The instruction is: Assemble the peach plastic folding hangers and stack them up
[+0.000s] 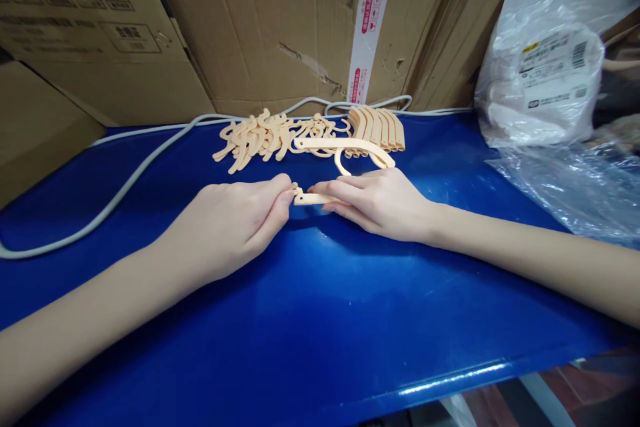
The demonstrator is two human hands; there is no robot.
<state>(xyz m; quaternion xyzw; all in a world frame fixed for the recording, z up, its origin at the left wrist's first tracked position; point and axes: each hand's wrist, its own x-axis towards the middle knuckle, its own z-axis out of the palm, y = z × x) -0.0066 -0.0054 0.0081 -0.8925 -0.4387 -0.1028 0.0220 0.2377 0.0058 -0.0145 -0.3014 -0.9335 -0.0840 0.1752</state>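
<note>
My left hand (pixel 245 223) is closed in a pinch at the end of a beige plastic hanger arm (pixel 311 199). A small knobbly beige piece (pixel 295 188) shows at its fingertips, mostly hidden. My right hand (pixel 373 203) grips the same hanger arm between thumb and fingers; a round hole shows near the arm's left end. Just behind my right hand lies another curved hanger arm (pixel 330 143), with a curved beige hook (pixel 340 163) below it.
Farther back lie a loose pile of wavy beige pieces (pixel 260 137) and a neat row of hanger arms (pixel 377 127). A white cable (pixel 145 167) runs along the blue table (pixel 300 320). Cardboard boxes (pixel 280 20) stand behind; plastic bags (pixel 545 80) sit at right.
</note>
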